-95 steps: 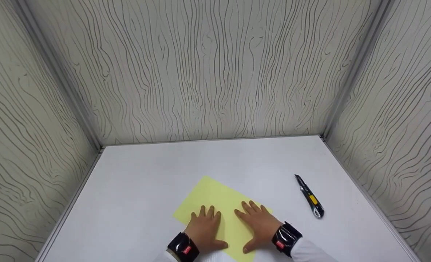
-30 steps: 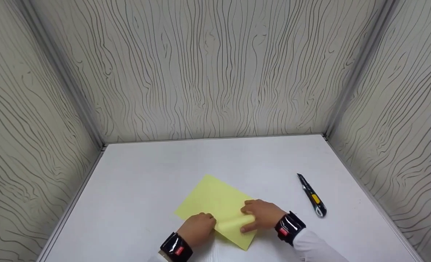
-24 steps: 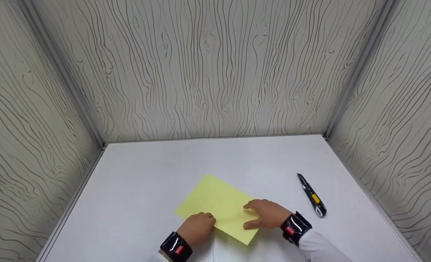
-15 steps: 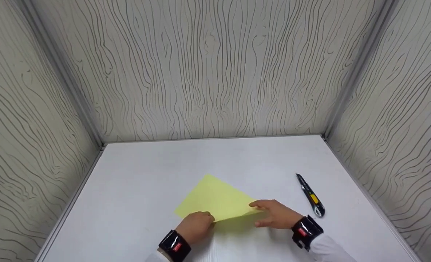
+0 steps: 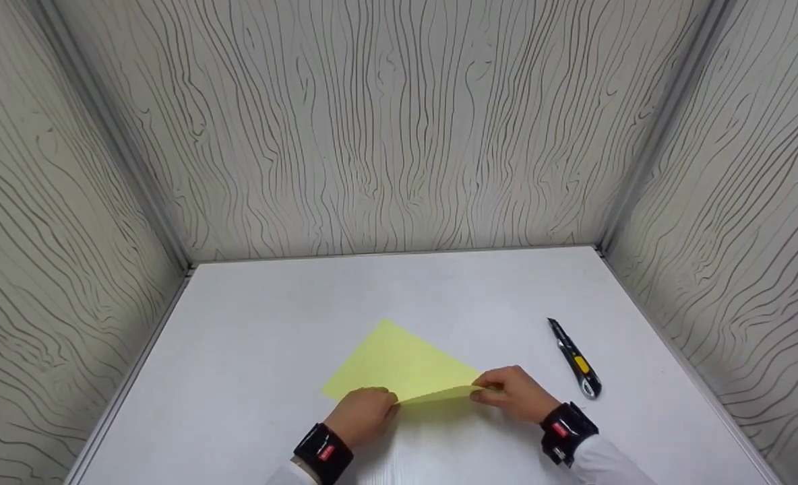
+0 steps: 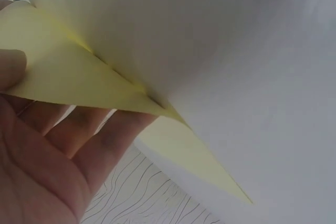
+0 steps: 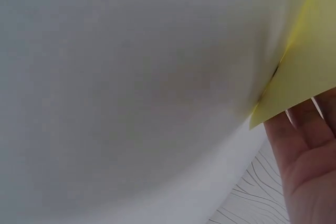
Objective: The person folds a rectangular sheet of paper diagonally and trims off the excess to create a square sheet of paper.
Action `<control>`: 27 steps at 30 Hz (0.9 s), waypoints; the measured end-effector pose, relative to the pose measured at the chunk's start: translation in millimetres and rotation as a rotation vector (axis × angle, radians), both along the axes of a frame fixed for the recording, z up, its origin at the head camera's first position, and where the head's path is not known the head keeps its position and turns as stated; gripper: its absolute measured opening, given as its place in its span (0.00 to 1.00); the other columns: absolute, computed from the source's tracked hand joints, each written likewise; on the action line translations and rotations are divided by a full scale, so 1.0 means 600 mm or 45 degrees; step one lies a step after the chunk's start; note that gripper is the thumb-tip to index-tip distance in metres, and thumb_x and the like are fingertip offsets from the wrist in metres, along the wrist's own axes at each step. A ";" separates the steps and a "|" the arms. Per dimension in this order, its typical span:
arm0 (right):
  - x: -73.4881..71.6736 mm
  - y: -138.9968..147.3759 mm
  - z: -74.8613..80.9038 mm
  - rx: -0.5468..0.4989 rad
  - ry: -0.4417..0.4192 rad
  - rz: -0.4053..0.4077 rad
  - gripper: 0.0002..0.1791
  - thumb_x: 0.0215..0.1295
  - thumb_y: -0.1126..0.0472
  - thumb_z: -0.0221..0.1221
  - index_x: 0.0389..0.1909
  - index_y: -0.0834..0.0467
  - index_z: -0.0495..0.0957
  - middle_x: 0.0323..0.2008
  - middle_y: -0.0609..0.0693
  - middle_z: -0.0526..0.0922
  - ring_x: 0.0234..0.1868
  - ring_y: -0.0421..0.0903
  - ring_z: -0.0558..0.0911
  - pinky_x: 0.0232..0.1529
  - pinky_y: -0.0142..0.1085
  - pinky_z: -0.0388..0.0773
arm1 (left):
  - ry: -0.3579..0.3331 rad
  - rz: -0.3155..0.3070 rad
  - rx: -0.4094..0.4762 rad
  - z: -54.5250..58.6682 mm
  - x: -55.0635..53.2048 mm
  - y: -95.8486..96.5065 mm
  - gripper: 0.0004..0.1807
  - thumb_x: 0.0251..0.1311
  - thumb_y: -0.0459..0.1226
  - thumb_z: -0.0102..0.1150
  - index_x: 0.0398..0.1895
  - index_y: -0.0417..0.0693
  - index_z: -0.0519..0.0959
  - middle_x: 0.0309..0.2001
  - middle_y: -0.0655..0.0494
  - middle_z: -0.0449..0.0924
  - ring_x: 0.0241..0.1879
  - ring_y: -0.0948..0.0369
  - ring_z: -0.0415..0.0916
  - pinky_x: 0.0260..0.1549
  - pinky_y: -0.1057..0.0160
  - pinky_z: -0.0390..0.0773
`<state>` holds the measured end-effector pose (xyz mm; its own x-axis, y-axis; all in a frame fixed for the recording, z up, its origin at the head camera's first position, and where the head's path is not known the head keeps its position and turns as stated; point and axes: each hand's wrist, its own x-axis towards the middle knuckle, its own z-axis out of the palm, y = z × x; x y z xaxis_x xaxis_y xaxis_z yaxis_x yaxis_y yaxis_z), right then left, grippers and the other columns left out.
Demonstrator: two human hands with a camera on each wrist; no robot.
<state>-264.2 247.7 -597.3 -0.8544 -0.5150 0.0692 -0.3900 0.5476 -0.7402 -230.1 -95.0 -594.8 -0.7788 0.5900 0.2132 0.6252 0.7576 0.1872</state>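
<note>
The yellow paper (image 5: 409,367) lies on the tabletop (image 5: 271,323) left of the utility knife (image 5: 575,360), its near edge raised; the left hand (image 5: 362,416), farther from the knife, pinches that edge; the right hand (image 5: 519,396), nearer the knife, pinches its right end.

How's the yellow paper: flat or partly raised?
The yellow paper is partly raised: left hand and right hand hold up its near side.

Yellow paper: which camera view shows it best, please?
The head view, because most of the paper shows there. The left wrist view shows part of it close up; the right wrist view, a smaller part.
</note>
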 end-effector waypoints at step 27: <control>-0.042 -0.033 -0.003 -0.031 -0.069 -0.246 0.13 0.79 0.60 0.63 0.32 0.59 0.78 0.26 0.42 0.70 0.28 0.38 0.71 0.33 0.31 0.68 | -0.095 0.275 0.221 -0.005 -0.010 0.030 0.41 0.76 0.38 0.61 0.87 0.47 0.56 0.64 0.34 0.76 0.36 0.52 0.82 0.22 0.58 0.80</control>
<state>-289.4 228.1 -598.9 -0.9400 -0.3396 0.0311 -0.2388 0.5903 -0.7711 -236.1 -76.7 -597.5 -0.8999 0.3680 0.2339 0.4321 0.8245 0.3654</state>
